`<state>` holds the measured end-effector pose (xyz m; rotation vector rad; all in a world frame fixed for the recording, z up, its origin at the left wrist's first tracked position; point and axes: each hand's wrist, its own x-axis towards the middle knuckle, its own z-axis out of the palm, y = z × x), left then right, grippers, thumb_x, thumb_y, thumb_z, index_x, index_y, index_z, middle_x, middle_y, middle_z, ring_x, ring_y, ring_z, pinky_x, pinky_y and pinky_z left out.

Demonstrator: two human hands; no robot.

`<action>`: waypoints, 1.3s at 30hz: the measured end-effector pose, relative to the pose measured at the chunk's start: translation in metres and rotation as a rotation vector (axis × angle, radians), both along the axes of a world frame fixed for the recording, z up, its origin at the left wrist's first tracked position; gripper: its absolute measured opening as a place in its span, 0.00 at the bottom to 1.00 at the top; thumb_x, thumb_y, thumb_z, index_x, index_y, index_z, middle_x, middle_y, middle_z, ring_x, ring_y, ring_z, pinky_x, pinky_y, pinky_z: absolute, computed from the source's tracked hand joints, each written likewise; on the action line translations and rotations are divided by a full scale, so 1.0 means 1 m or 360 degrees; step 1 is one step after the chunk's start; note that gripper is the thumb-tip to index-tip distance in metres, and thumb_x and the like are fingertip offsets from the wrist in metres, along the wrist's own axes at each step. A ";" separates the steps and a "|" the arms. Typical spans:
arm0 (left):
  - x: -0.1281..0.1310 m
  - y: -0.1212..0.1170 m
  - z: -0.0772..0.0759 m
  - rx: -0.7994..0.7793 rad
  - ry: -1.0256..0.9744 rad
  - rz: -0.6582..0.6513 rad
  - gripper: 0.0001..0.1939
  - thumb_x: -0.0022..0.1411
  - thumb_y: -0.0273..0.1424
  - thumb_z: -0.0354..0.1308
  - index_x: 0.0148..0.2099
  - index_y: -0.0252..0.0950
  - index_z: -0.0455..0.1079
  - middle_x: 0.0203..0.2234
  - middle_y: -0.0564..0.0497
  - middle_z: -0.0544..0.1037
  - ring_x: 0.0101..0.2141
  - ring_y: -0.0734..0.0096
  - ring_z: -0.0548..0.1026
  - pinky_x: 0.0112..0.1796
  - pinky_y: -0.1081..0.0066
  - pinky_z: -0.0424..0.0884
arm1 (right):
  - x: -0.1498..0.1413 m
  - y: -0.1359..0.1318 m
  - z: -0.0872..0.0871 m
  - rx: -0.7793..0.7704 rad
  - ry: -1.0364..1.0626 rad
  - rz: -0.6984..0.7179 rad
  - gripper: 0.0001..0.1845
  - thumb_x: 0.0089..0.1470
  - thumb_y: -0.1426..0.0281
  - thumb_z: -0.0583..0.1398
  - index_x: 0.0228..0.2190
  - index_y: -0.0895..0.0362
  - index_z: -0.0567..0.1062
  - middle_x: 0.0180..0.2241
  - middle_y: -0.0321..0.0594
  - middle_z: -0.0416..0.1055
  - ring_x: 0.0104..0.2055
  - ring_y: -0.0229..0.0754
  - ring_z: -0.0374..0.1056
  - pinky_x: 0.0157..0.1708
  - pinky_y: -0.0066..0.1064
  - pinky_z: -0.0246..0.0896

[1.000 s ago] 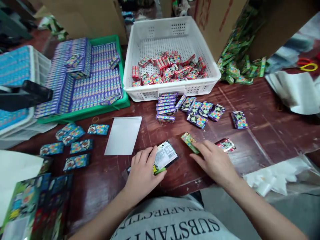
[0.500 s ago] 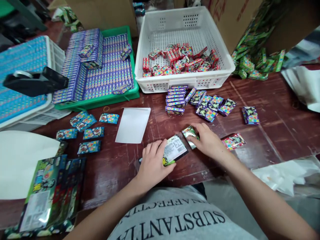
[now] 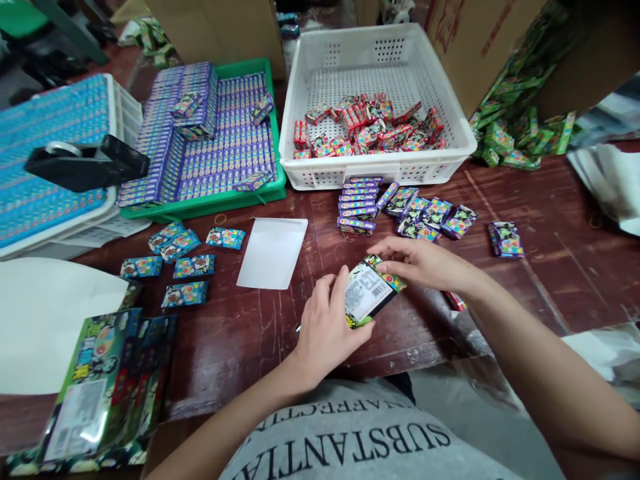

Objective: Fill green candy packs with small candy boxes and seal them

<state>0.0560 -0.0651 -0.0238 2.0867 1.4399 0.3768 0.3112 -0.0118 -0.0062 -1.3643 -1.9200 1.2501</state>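
Note:
My left hand [image 3: 330,330] is closed on a flat printed plastic pouch [image 3: 367,290] with a white barcode label facing up. A small green box [image 3: 395,280] sits at the pouch's far right end; whether it is inside the pouch or under its edge I cannot tell. The thumb and fingers of my right hand [image 3: 423,263] pinch that box. Partly hidden by my right forearm lies a red packet [image 3: 456,301]. Just beyond my hands are several small purple boxes [image 3: 437,212], some stacked.
A white crate [image 3: 370,173] of red boxes and a green tray [image 3: 277,190] of purple boxes stand at the back. Left are a black tape dispenser [image 3: 85,163], blue packets [image 3: 185,293] and filled pouches [image 3: 95,373]. White paper [image 3: 273,253] lies mid-table. Green packets [image 3: 500,140] spill at right.
The green box, held apart to the right of the pouch before, now meets the pouch's end. My left hand and the pouch have shifted right. My right forearm now covers most of the red packet.

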 end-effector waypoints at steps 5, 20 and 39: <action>0.000 0.017 -0.002 -0.0378 -0.0732 0.0232 0.40 0.66 0.41 0.60 0.73 0.41 0.48 0.63 0.39 0.64 0.62 0.50 0.66 0.61 0.50 0.65 | -0.023 0.000 -0.005 0.0361 0.0000 -0.0420 0.22 0.60 0.58 0.64 0.54 0.51 0.74 0.50 0.46 0.74 0.50 0.48 0.72 0.49 0.42 0.71; -0.035 0.047 -0.008 -0.0852 -0.1133 0.0185 0.12 0.68 0.36 0.58 0.51 0.39 0.69 0.50 0.45 0.76 0.51 0.61 0.75 0.52 0.58 0.72 | -0.058 -0.060 -0.043 -0.0228 0.0714 -0.0817 0.22 0.59 0.61 0.66 0.53 0.44 0.69 0.52 0.40 0.71 0.43 0.41 0.74 0.46 0.40 0.75; -0.015 0.063 0.016 -0.0881 -0.0990 0.0233 0.07 0.62 0.34 0.65 0.40 0.35 0.77 0.39 0.48 0.83 0.39 0.67 0.79 0.44 0.65 0.75 | -0.045 -0.048 -0.017 -0.0038 0.0381 -0.0621 0.07 0.59 0.62 0.66 0.39 0.48 0.82 0.42 0.40 0.80 0.47 0.46 0.75 0.49 0.42 0.72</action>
